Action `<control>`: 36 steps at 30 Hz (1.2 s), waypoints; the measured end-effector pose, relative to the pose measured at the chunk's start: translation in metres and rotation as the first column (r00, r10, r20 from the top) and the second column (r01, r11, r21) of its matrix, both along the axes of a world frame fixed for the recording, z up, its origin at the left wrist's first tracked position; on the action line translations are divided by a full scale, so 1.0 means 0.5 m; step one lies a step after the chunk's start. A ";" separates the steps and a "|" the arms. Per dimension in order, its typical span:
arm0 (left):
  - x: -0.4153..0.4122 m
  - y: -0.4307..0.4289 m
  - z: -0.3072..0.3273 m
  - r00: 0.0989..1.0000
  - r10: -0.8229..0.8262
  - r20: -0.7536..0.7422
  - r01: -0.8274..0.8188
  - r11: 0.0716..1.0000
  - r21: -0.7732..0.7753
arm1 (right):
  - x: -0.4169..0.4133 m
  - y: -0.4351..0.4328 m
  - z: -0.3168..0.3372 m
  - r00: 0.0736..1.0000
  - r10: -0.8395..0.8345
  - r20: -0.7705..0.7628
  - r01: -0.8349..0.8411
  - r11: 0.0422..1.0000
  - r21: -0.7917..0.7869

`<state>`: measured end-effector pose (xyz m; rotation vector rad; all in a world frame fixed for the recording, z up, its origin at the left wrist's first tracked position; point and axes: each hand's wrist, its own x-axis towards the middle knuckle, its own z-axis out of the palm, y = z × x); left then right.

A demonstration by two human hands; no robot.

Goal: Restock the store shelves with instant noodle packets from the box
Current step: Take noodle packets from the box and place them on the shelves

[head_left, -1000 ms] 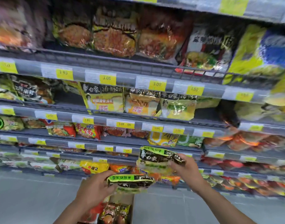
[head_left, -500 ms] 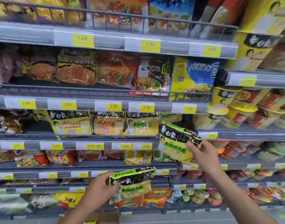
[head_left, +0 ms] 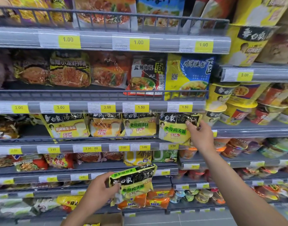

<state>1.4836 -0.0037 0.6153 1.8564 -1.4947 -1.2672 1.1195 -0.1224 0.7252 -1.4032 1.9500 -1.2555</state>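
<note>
Two yellow-and-green noodle packets in hand, one each. Upper packet [head_left: 174, 128] pinched at its top right corner by the right hand [head_left: 200, 136], thumb in front and fingers closed behind. Lower edge over the front rail of the third shelf [head_left: 91, 141], at the right end of the row, just beside a matching shelved packet [head_left: 139, 124]. Lower packet [head_left: 136, 183] gripped at its left edge by the left hand [head_left: 100, 191], fingers clamped, held tilted in front of the lower shelves, well below the first. Corner of the cardboard box [head_left: 105, 220] at the bottom edge, beside the left forearm.

To the right of the upper packet, stacked yellow noodle cups [head_left: 221, 98] on the neighbouring bay, close to the right hand. Directly above, the price strip [head_left: 156, 107] of the next shelf, leaving only a low gap over the packet's top. Further left in the same row, two more yellow packets, then a darker stretch with open room toward the left end. Below, a row of red, yellow and green packets.

Green band with 老母鸡汤面 on both held packets and on the shelved neighbour, under a black header with 白象. Yellow tags reading 3.00 along the third shelf's front, and a 2.00 tag [head_left: 172, 146] under the upper packet. On the strip above, 3.00 and 1.50; on the top strip, 1.00; on the cup bay, a 5.00 tag [head_left: 244, 75]. Lowest tags too blurred to read.
</note>
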 end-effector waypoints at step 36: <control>-0.106 -0.029 0.049 0.992 0.009 -0.128 -0.013 1.000 -0.026 | 0.060 0.038 -0.078 0.957 0.228 -0.180 -0.240 0.969 -0.052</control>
